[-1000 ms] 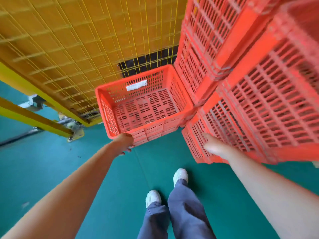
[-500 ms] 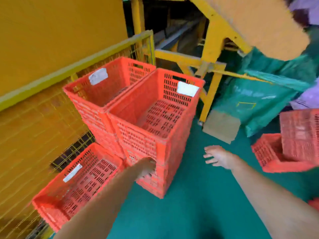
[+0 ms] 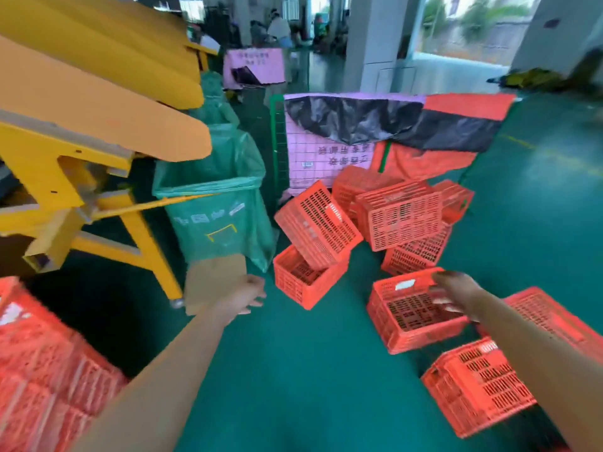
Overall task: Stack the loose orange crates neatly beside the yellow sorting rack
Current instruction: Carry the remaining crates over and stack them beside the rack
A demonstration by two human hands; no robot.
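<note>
Heaps of orange slatted plastic crates (image 3: 401, 216) lie tumbled on the green painted floor (image 3: 293, 380), to the right of the yellow metal sorting rack (image 3: 65, 164). A green bag-lined bin (image 3: 222, 210) stands between them. The right hand (image 3: 456, 295) hovers with spread fingers over one upright open-topped orange crate (image 3: 414, 321); blur hides whether it touches the rim. The left hand (image 3: 243, 298) hangs loosely relaxed and holds nothing, near a brown cardboard sheet (image 3: 212, 278). A blurred stack of orange crates (image 3: 39, 370) stands at the lower left, below the rack.
</note>
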